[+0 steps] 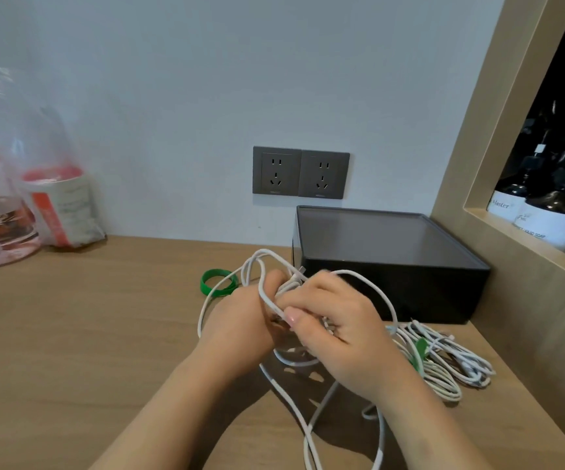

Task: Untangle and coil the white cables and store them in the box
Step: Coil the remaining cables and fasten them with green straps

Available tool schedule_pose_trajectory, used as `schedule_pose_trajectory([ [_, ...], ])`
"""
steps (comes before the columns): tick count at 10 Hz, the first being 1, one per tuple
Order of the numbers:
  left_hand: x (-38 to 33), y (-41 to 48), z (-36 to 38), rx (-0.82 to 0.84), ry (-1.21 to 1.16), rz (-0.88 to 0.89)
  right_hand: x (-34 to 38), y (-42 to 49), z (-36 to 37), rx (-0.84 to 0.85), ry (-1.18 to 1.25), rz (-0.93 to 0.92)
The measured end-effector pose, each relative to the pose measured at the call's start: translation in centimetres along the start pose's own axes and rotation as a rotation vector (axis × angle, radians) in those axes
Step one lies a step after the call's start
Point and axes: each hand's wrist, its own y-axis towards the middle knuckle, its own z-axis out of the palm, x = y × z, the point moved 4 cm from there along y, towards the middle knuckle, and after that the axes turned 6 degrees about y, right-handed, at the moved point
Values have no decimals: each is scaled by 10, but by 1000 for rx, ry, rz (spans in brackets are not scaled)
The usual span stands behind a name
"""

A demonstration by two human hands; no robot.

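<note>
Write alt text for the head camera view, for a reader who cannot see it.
The left hand and right hand grip a tangled white cable above a wooden table. Coiled white cables lie at the right before a black box; a green band lies at the left.

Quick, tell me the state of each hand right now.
Left hand: closed, fingers curled round the white cable.
Right hand: closed, gripping the same white cable.
</note>
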Motion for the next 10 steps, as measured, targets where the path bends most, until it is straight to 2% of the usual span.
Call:
schedule_pose_trajectory([
  [1,2,-2,-1,-50,-71,-15,1,-1,-1,-33,-40,-6],
  [2,6,-2,-3,-151,-249,-64,-3,0,-1,-60,8,80],
  [3,7,-2,-6,-183,-333,-88,-15,1,-9,-166,64,234],
  [4,0,-4,-4,-110,-350,-54,-27,2,-14,-233,109,324],
  [5,-8,-7,-6,-140,-312,-36,-30,2,-13,-264,173,351],
  [7,-8,-6,-2,-72,-45,72,-22,4,-18,-324,235,257],
  [8,-7,-5,2,-55,-145,85,-30,3,-18,-390,280,311],
  [9,-9,-5,0,-129,-360,28,-31,1,-13,-363,223,355],
  [10,-3,-5,-8,-264,-513,-134,-16,0,-9,-338,174,267],
])
